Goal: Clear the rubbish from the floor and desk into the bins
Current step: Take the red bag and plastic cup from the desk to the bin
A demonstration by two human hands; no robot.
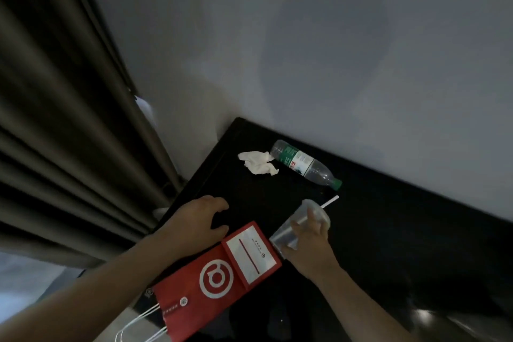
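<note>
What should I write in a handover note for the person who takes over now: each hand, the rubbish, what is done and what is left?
Left hand: open, holds nothing, hovers over the desk beside the red paper bag.
Right hand: grip around the clear lidded cup, tilted, straw in it.
On the desk near the wall: crumpled tissue and plastic bottle on its side. The bag lies flat at the front edge.
Done: nothing visibly binned; no bin in view.
Left: cup, bag, tissue, bottle.

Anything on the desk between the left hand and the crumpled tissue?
Nothing. In the head view, only bare dark desk shows between the left hand and the crumpled tissue.
</note>
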